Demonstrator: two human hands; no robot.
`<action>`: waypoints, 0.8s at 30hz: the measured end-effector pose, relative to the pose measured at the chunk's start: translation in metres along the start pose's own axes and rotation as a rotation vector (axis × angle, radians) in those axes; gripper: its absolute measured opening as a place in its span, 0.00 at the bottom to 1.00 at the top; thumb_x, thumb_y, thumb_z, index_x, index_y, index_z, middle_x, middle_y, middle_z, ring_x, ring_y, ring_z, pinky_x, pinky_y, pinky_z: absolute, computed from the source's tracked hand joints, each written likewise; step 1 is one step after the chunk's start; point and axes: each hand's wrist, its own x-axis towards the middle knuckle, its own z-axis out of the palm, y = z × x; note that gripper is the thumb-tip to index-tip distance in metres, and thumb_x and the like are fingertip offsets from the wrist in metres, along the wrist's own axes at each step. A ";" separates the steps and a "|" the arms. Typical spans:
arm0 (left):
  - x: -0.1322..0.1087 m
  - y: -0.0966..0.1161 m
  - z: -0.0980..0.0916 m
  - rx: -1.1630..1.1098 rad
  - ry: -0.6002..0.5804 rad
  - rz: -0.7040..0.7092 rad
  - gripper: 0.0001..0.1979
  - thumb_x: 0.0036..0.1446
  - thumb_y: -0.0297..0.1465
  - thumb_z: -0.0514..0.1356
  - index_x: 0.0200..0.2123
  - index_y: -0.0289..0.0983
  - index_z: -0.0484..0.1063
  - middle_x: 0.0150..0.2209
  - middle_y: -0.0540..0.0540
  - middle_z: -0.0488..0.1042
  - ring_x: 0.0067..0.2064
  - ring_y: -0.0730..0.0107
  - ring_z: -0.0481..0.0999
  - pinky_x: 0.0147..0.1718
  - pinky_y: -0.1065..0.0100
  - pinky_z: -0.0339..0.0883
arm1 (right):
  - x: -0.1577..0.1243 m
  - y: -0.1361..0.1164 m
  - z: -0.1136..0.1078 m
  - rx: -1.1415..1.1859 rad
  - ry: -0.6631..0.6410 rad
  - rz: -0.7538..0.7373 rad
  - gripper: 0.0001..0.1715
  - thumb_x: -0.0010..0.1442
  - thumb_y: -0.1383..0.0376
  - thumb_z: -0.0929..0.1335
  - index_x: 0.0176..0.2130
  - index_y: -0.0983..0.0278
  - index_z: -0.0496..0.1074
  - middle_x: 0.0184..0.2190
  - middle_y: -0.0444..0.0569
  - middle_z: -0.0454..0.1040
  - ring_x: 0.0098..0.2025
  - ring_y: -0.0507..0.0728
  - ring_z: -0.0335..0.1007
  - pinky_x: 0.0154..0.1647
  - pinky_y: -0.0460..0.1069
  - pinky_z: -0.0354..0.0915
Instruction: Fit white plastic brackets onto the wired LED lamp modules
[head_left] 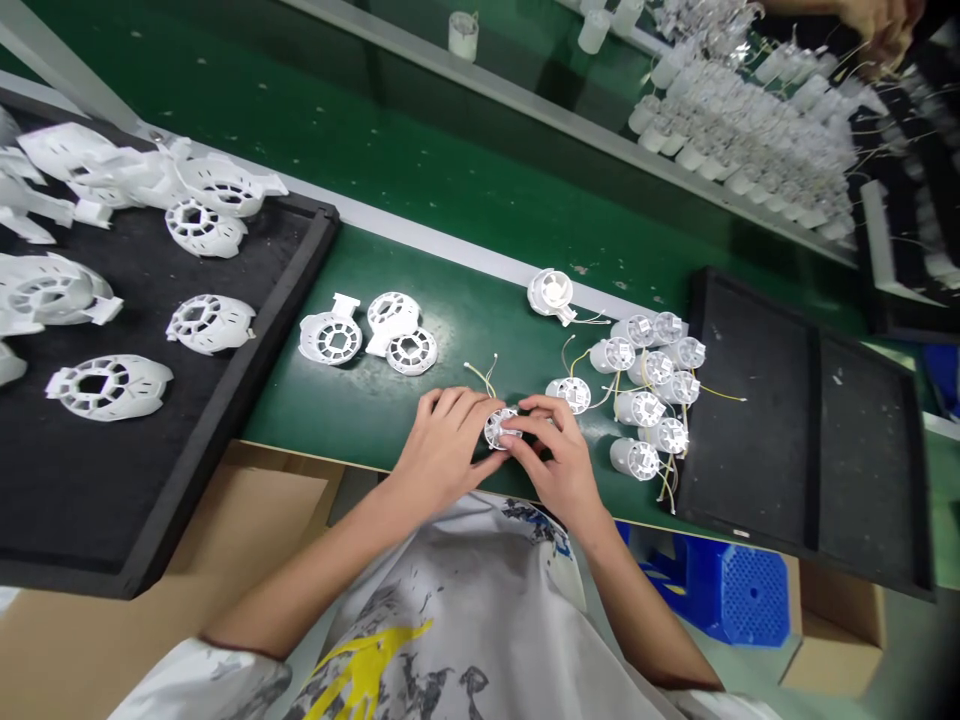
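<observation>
At the front edge of the green bench, my left hand [450, 440] is closed around the side of a white cylindrical unit [496, 428] with thin wires. My right hand [559, 455] pinches at the top of the same unit, thumb and forefinger together; anything small between them is hidden. Pale wires [486, 377] stick out beyond the unit. Just right of my hands is another white cylindrical unit [571, 394]. Several more of these units [640, 408] are grouped further right, round spoked ends showing. Farther back lies a white housing [553, 292] with a round part seated in it.
White plastic housings [330, 338] lie on the bench to the left. A black tray [277, 270] at far left holds several more. On the right is a black divided tray [757, 430]. Beyond the rail, many wired units [757, 140] stand near another person's hand [881, 25].
</observation>
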 end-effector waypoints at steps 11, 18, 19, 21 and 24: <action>-0.005 0.006 0.013 0.028 0.093 -0.069 0.26 0.68 0.37 0.63 0.65 0.37 0.65 0.57 0.40 0.77 0.60 0.50 0.71 0.59 0.50 0.58 | 0.005 0.010 0.008 -0.031 0.034 -0.115 0.10 0.72 0.66 0.70 0.50 0.56 0.80 0.49 0.51 0.71 0.48 0.56 0.75 0.48 0.53 0.75; -0.008 0.006 0.013 0.002 0.085 -0.034 0.23 0.70 0.38 0.61 0.65 0.40 0.65 0.58 0.42 0.76 0.60 0.51 0.70 0.58 0.49 0.57 | 0.002 0.006 -0.004 -0.123 -0.033 -0.108 0.11 0.73 0.64 0.69 0.50 0.54 0.82 0.48 0.50 0.74 0.49 0.58 0.76 0.52 0.55 0.74; -0.008 0.006 0.012 -0.014 0.083 -0.034 0.21 0.70 0.38 0.61 0.63 0.41 0.66 0.58 0.43 0.76 0.60 0.52 0.70 0.58 0.50 0.57 | 0.003 0.003 -0.007 -0.135 -0.039 -0.107 0.11 0.73 0.64 0.69 0.50 0.54 0.82 0.48 0.50 0.73 0.48 0.58 0.76 0.51 0.55 0.74; -0.007 0.005 0.010 -0.053 0.080 -0.050 0.19 0.69 0.38 0.63 0.60 0.41 0.68 0.58 0.44 0.76 0.60 0.53 0.70 0.58 0.50 0.57 | 0.010 -0.006 -0.018 -0.163 -0.138 -0.077 0.11 0.74 0.61 0.68 0.50 0.54 0.81 0.48 0.50 0.74 0.47 0.58 0.76 0.47 0.54 0.75; -0.007 0.003 0.008 -0.095 0.064 -0.066 0.21 0.67 0.37 0.66 0.59 0.42 0.68 0.57 0.44 0.77 0.60 0.53 0.70 0.58 0.50 0.57 | 0.043 -0.022 -0.040 -0.316 -0.258 -0.040 0.17 0.75 0.55 0.66 0.58 0.52 0.77 0.52 0.51 0.76 0.50 0.60 0.77 0.45 0.54 0.75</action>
